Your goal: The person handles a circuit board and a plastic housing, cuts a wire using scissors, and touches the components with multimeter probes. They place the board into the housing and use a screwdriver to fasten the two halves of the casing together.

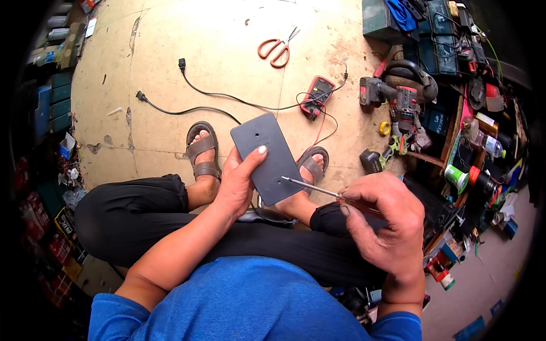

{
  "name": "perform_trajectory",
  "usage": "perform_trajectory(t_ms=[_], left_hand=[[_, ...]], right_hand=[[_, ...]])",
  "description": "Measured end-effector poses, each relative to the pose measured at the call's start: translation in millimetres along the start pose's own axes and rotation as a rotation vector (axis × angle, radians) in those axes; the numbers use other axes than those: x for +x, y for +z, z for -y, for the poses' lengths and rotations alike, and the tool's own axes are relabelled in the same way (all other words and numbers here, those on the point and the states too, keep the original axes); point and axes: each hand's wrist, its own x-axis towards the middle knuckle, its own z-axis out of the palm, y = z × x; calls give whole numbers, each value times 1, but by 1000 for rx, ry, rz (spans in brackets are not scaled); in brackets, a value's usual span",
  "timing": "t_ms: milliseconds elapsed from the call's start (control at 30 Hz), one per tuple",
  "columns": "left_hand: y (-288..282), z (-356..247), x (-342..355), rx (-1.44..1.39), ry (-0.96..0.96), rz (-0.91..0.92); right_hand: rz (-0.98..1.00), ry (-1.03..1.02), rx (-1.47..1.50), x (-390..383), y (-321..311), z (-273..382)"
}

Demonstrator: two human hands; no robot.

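Observation:
My left hand grips a flat dark grey rectangular plastic device with two small holes in its face, thumb lying on top. My right hand is closed on a thin screwdriver; its metal tip points at the lower hole of the device, and I cannot tell whether it touches. A black cable with a plug runs to behind the device. A second black cable crosses the floor near a red multimeter with leads.
Orange-handled scissors lie on the worn floor above my sandalled feet. Cordless power tools, cases and small containers crowd the right side. More clutter lines the left edge.

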Motion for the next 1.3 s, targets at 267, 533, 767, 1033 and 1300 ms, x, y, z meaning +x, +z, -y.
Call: perform_trajectory(t_ms=[267,533,767,1033,1300], left_hand=[[13,-58,-2,226,200,112],[9,-50,-12,190,165,117],[4,-28,-5,249,157,24],[-6,-18,3,223,72,-48],[-4,-19,5,198,36,-99]], right_hand=[[-473,311,615,-12,-27,-3],[-343,288,434,-15,-27,14],[-257,86,167,-24,-11,7],[-98,-21,53,-18,-5,8],[24,-61,30,-3,-4,8]])
